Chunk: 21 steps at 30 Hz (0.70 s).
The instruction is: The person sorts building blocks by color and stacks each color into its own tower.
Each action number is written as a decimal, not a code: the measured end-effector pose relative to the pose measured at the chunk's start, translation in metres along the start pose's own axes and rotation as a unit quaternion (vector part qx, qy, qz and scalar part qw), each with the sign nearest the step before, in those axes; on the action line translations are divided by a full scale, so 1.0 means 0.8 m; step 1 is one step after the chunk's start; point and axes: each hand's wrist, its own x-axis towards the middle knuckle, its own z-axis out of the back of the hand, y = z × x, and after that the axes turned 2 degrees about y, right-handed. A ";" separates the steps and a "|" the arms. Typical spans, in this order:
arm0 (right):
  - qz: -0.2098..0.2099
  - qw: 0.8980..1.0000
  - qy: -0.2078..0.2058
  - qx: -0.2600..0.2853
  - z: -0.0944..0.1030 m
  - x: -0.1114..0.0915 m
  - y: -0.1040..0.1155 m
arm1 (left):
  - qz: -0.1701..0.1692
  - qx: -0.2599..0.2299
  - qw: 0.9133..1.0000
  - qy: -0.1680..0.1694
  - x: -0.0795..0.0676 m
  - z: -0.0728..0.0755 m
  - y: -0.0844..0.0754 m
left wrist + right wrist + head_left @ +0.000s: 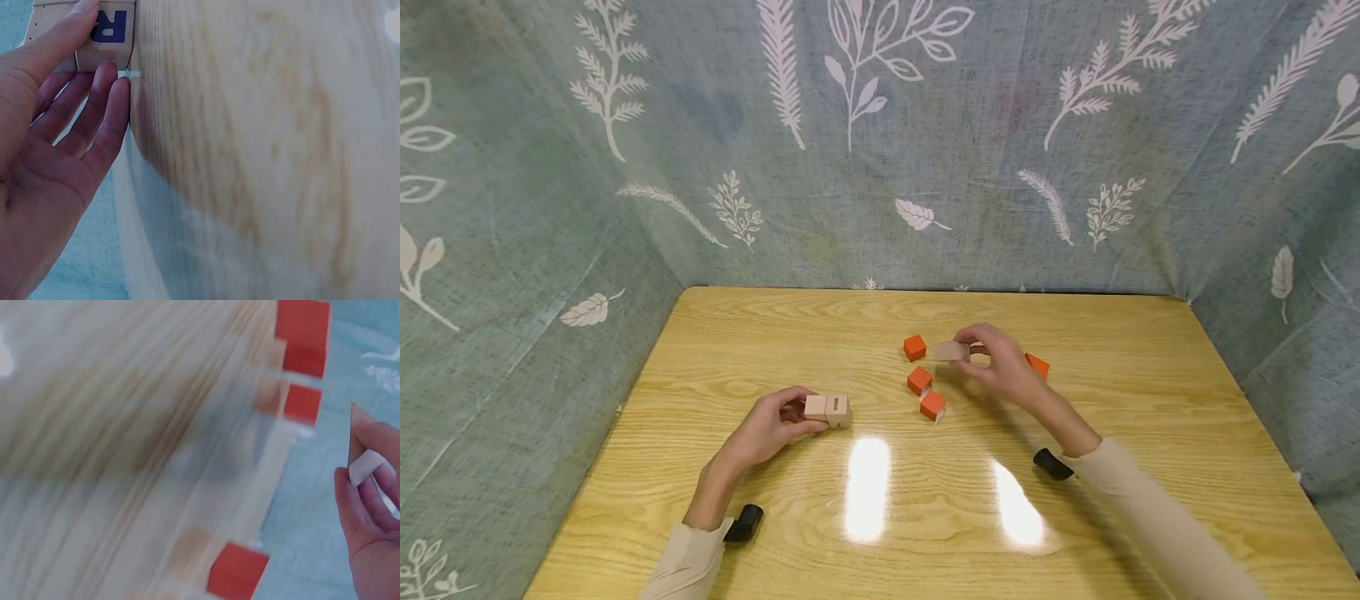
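Observation:
My left hand (pixel 769 427) grips a pair of pale wooden blocks (pixel 827 407) standing side by side, low over the table at left of centre. In the left wrist view, the thumb lies across a lettered wooden block (pixel 111 34) that shows a dark R, with fingers on its near side. Towards the back right, my right hand (pixel 1006 364) pinches a small pale wooden piece (pixel 952 351) between thumb and fingers; in the right wrist view most of that piece (pixel 355 447) is hidden. Left of it sits a red block (pixel 914 347).
Two more red blocks, a middle one (pixel 919 381) and a nearer one (pixel 932 406), lie close together between the hands. Another red piece (pixel 1037 367) is partly hidden behind the right hand. A patterned cloth (pixel 865 208) rises behind the wooden table (pixel 737 333).

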 end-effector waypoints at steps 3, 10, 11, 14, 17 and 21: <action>-0.003 1.000 -0.011 0.014 -0.008 0.000 0.010 | -0.002 -0.003 1.000 0.001 0.000 0.000 0.000; -0.011 0.997 -0.027 0.072 -0.033 0.002 0.031 | 0.002 0.003 1.000 -0.001 -0.002 0.000 0.000; -0.018 0.996 -0.027 0.080 -0.036 0.003 0.034 | 0.004 0.004 1.000 -0.001 -0.002 0.001 0.000; -0.033 0.994 -0.027 0.100 -0.047 0.005 0.045 | 0.009 0.004 1.000 0.001 -0.003 0.001 -0.001; -0.038 0.993 -0.027 0.110 -0.058 0.009 0.054 | 0.007 0.003 1.000 0.001 -0.003 0.001 -0.002; -0.031 0.991 -0.030 0.127 -0.072 0.014 0.065 | 0.005 0.001 1.000 -0.001 -0.001 0.001 -0.003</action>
